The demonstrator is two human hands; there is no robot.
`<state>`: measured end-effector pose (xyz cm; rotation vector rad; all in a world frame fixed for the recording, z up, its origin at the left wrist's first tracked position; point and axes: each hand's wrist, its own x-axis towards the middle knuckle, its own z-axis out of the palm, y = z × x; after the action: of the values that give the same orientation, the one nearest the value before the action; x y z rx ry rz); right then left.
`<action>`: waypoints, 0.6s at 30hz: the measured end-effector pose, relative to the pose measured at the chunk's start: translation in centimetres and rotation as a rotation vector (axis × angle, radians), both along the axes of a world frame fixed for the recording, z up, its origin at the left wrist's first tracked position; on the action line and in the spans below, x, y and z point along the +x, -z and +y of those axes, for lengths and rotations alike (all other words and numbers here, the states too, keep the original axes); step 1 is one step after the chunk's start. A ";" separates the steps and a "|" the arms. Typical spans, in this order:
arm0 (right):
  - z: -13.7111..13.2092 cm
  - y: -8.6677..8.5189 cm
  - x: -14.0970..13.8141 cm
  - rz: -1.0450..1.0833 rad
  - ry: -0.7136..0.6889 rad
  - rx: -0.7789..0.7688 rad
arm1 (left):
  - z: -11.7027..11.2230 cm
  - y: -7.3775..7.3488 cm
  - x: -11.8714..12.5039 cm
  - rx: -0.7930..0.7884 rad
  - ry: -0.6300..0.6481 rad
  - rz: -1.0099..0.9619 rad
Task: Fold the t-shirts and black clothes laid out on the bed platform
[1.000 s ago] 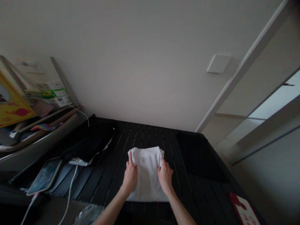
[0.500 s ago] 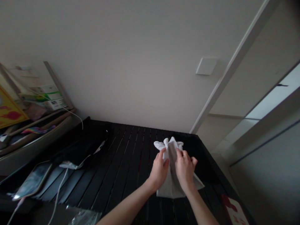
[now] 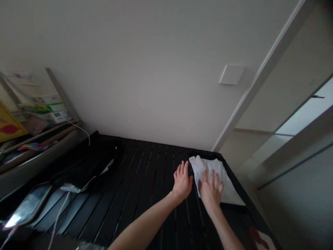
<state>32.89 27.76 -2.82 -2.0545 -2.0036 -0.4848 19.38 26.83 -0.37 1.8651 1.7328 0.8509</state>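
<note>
A folded white cloth garment (image 3: 229, 185) lies at the right end of the black slatted surface (image 3: 135, 194), on top of a dark patch of fabric whose edge barely shows. My right hand (image 3: 211, 190) is over the garment's left part, fingers spread and apparently resting on it. Just left of the garment is my left hand (image 3: 182, 182), fingers stretched out and holding nothing. Whether its thumb touches the cloth I cannot tell.
On the left lie a black cloth bundle (image 3: 85, 166) and a phone (image 3: 28, 205) with a white cable (image 3: 58, 215). A shelf with boxes (image 3: 57, 114) stands far left. A red-and-white item (image 3: 261, 239) is at the lower right. The wall (image 3: 145, 69) rises behind.
The white garment has moved right and now lies flat at the surface's right end. Both hands have let go of it and opened; the right hand has shifted slightly right.
</note>
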 end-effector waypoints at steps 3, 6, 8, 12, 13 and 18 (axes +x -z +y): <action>-3.2 3.7 -4.7 0.070 -0.205 -0.133 | -2.0 2.4 -4.0 -0.109 -0.061 0.190; -6.1 6.0 -8.9 0.135 -0.383 -0.250 | -4.2 4.1 -8.6 -0.182 -0.120 0.362; -7.5 7.0 -10.6 0.177 -0.438 -0.303 | -5.8 4.8 -12.1 -0.179 -0.155 0.467; -8.5 7.7 -11.5 0.206 -0.431 -0.328 | -8.8 4.3 -19.8 -0.105 -0.271 0.645; -8.5 7.7 -11.5 0.203 -0.429 -0.327 | -9.3 3.7 -21.7 -0.088 -0.323 0.676; -8.5 7.7 -11.5 0.186 -0.427 -0.309 | -10.4 -0.7 -30.4 0.005 -0.629 0.803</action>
<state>21.42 19.24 -10.48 -1.6612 -2.4212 0.1003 -11.06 16.47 0.31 1.7968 2.8962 0.2728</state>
